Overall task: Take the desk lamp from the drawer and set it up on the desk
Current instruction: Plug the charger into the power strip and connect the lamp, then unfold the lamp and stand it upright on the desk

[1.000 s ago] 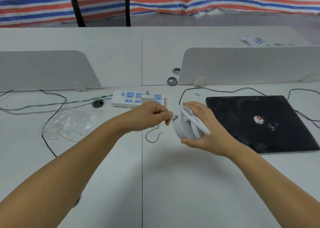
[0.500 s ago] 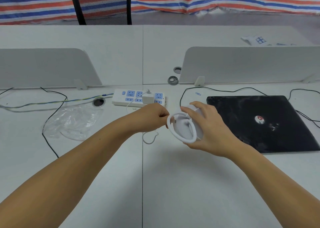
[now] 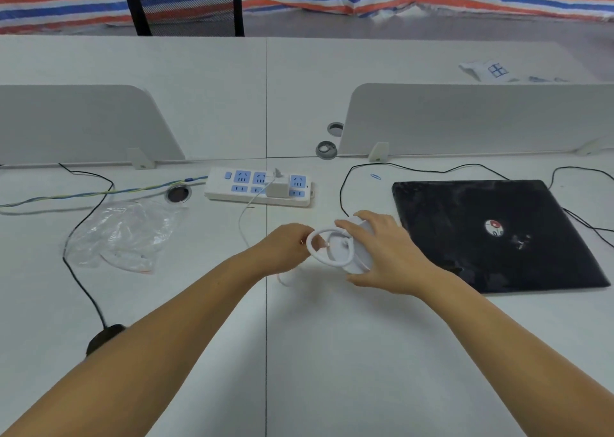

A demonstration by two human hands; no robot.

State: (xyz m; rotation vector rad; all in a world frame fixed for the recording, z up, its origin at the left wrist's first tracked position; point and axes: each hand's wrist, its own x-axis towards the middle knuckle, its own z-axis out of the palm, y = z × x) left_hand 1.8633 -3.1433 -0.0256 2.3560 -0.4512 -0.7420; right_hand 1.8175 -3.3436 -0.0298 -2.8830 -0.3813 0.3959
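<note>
The small white desk lamp (image 3: 339, 252), a round base with a ring-shaped head folded against it, is held just above the white desk (image 3: 332, 353) near its middle. My right hand (image 3: 388, 257) grips the base from the right. My left hand (image 3: 285, 247) pinches the end of the thin white cable (image 3: 246, 224) against the lamp's left side; the plug itself is hidden by my fingers. That cable runs back to a white adapter (image 3: 277, 185) seated in the power strip (image 3: 259, 187).
A closed black laptop (image 3: 498, 234) lies right of the lamp. A crumpled clear plastic bag (image 3: 123, 234) lies to the left, with black cords and a black mouse (image 3: 106, 337). White divider panels (image 3: 465, 120) stand behind. A black chair (image 3: 182, 4) is at the far side.
The lamp has been turned so its ring head faces me and lowered slightly toward the desk. My left hand stays pressed at the lamp's left side with the cable end.
</note>
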